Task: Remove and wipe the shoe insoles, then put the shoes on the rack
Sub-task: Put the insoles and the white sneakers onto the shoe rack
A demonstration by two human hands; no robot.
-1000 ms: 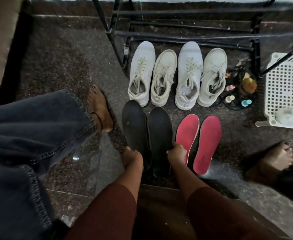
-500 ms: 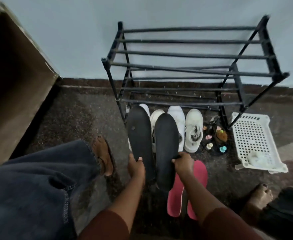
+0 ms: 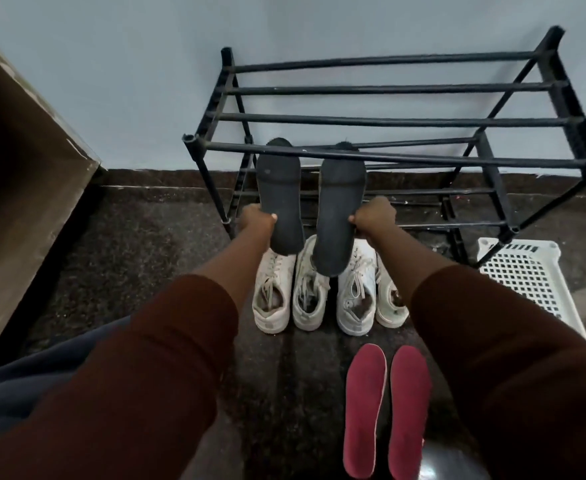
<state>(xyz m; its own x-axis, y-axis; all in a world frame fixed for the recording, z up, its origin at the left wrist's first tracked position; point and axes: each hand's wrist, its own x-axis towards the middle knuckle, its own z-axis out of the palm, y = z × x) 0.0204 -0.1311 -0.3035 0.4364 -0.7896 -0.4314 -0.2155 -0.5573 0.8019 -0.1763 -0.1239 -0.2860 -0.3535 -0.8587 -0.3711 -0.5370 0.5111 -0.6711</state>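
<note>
My left hand [image 3: 255, 220] grips a black insole [image 3: 279, 199] by its left edge. My right hand [image 3: 376, 216] grips a second black insole [image 3: 338, 209] by its right edge. Both insoles are raised, and their toe ends pass under the front top bar of the black metal shoe rack [image 3: 388, 155]. Several white sneakers [image 3: 314, 296] stand in a row on the floor in front of the rack. Two red insoles [image 3: 385, 410] lie side by side on the floor near me.
A white perforated plastic basket [image 3: 534, 278] sits to the right of the rack. A brown board or furniture edge [image 3: 25, 188] leans along the left. A pale blue wall stands behind the rack. The floor is dark speckled stone.
Both hands picked the black insoles off the floor and carried them up and forward to the rack's front bar. The view rose and moved forward, so the red insoles now lie close below.
</note>
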